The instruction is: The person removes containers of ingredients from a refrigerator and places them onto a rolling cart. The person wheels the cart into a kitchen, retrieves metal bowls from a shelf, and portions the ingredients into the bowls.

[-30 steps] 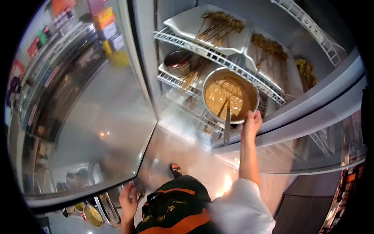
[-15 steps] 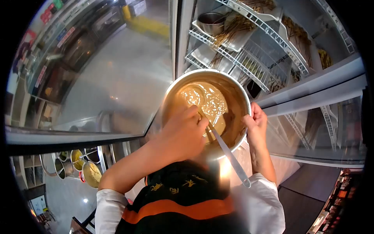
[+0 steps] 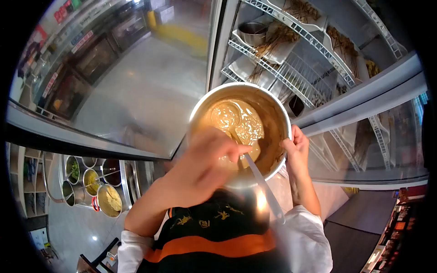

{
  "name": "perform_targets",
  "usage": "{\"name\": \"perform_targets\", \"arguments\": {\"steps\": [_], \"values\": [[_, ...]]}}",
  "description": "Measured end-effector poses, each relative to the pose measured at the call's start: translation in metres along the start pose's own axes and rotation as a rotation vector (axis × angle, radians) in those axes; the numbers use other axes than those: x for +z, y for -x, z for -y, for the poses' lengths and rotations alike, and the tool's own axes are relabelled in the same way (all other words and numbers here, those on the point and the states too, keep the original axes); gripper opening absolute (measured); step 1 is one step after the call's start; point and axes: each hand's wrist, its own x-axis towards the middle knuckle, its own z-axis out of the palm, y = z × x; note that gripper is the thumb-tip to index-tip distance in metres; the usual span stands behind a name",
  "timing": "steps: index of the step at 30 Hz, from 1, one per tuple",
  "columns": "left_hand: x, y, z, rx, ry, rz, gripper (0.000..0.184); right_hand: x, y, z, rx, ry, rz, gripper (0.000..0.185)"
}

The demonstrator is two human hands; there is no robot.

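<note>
A large metal pot [image 3: 207,98] of glossy tan sauce is in front of my body. My right hand [image 3: 298,148] grips its right rim, fingers bent over the edge. A ladle [image 3: 261,179] dips into the sauce, its long handle slanting over the near rim toward my apron. Over the pot's near left side is my left hand [image 3: 207,159], blurred, with one finger reaching to the ladle handle. Whether its fingers close on the handle is unclear.
Behind the pot, an open glass-door fridge has wire shelves [image 3: 296,68] with skewers on trays and a small metal pot [image 3: 252,32]. A glass door [image 3: 127,91] stands at left. Below it are several round containers, including one of yellow food [image 3: 109,200].
The pot has come out from the fridge toward my body, still in my right hand. My left hand has risen from low at the left to over the pot, and its fingers have shifted slightly since.
</note>
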Motion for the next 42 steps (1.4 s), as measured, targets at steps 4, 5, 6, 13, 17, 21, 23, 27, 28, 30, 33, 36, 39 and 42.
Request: {"name": "perform_targets", "arguments": {"steps": [4,5,6,13,17,21,23,27,28,30,33,36,39,42], "values": [[-0.007,0.010,0.007,-0.061,0.657,0.034,0.040,-0.001,0.002,-0.002,0.018,-0.043,-0.002,0.019],[-0.006,0.019,0.006,-0.047,0.727,0.023,0.041,-0.002,0.002,-0.003,0.039,-0.053,-0.013,0.019],[-0.004,0.028,0.006,-0.032,0.800,0.016,0.042,-0.004,0.002,-0.004,0.059,-0.062,-0.027,0.019],[-0.001,0.020,-0.055,0.672,1.017,0.324,0.028,-0.020,-0.002,-0.020,0.105,-0.095,-0.080,0.019],[0.003,0.015,-0.053,0.587,1.094,0.267,0.030,-0.027,-0.005,-0.019,0.150,-0.052,-0.156,0.020],[0.000,-0.003,-0.053,0.575,1.097,0.239,0.029,-0.048,-0.015,-0.031,0.164,-0.012,-0.256,0.019],[-0.004,-0.008,-0.045,0.583,1.085,0.245,0.028,-0.053,-0.021,-0.029,0.155,-0.039,-0.265,0.018],[-0.014,-0.025,-0.021,0.506,0.948,0.261,0.029,-0.067,-0.035,-0.032,0.043,0.001,-0.328,0.018],[-0.011,-0.025,-0.006,0.399,0.877,0.084,0.027,-0.068,-0.036,-0.030,0.081,0.039,-0.318,0.019],[-0.006,-0.026,0.025,0.134,0.736,-0.227,0.043,-0.068,-0.041,-0.028,0.117,0.078,-0.310,0.019],[-0.004,-0.035,0.099,-0.233,0.561,-0.392,0.042,-0.062,-0.046,-0.040,0.057,0.112,-0.203,0.021],[0.008,-0.030,0.145,-0.665,0.530,-0.406,0.040,-0.054,-0.048,-0.049,0.161,0.160,-0.161,0.022],[0.018,-0.022,0.167,-0.786,0.503,-0.334,0.038,-0.050,-0.050,-0.067,0.258,0.137,-0.033,0.024],[0.021,-0.020,0.172,-0.851,0.523,-0.301,0.031,-0.046,-0.052,-0.079,0.217,0.128,0.081,0.027]]}}
